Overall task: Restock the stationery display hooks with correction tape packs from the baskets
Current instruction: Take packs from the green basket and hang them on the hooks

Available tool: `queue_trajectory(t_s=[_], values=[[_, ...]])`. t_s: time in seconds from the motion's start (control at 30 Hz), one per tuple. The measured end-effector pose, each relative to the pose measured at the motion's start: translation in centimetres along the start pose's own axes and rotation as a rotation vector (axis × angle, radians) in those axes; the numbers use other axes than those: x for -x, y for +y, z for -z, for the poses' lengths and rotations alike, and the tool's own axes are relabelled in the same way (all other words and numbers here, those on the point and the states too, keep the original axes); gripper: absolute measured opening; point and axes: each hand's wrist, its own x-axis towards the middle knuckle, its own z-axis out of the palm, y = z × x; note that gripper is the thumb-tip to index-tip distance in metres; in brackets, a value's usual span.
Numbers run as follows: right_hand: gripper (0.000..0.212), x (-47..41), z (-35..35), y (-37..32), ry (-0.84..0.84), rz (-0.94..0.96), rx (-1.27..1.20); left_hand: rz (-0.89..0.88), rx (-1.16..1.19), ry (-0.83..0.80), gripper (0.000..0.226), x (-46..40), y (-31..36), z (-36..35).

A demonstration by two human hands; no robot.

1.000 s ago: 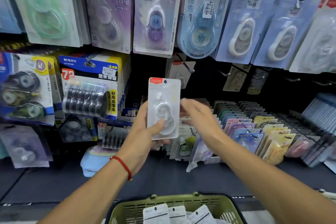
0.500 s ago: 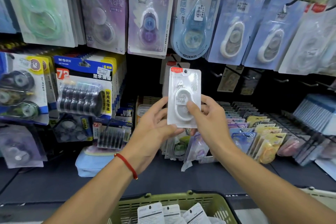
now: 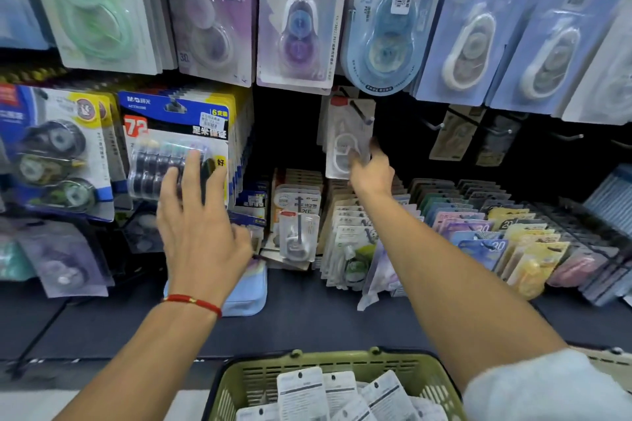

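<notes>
Dark pegboard wall (image 3: 294,133) fills the view, hung with rows of correction tape cards. At 12 o'clock the right hand (image 3: 371,171) reaches up to a white correction tape pack (image 3: 345,143) hanging on a display hook (image 3: 362,113); its fingers pinch the pack's lower right edge, though blur hides the exact grip. At 9 o'clock the left hand (image 3: 201,232), a red cord bracelet (image 3: 193,301) on its wrist, hovers with fingers spread wide and holding nothing, in front of a blue and yellow refill pack (image 3: 178,147) printed "72" and "6". Above hang a purple card (image 3: 212,10) marked "30" and pale blue cards (image 3: 472,37), all cut off at the top. Bare hooks (image 3: 434,125) stick out at 1 o'clock. Upright rows of coloured packs (image 3: 496,236) stand on the dark shelf (image 3: 307,318). At 6 o'clock a green basket (image 3: 239,383), cropped by the frame, holds white packs (image 3: 301,390) lying back side up; their print is too small to read.
</notes>
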Motion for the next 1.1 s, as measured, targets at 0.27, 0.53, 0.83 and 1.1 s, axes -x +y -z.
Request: queue_trajectory(t_s=[0.27, 0.53, 0.83, 1.1], values=[[0.044, 3.2, 4.1, 2.8, -0.235, 0.203, 0.458, -0.082, 0.045, 0.030, 0.078, 0.7, -0.3, 0.3], [0.023, 19.3, 8.5, 14.0, -0.877, 0.180, 0.863, -0.260, 0.206, -0.611, 0.073, 11.2, 0.1, -3.4], [0.035, 32.3, 4.3, 21.7, -1.088, -0.045, 0.652, -0.432, -0.328, -1.572, 0.097, 18.4, -5.8, -9.0], [0.010, 30.3, 3.5, 19.7, -0.572, -0.486, -0.037, -0.376, -0.038, -1.476, 0.139, 18.8, -6.8, -9.5]])
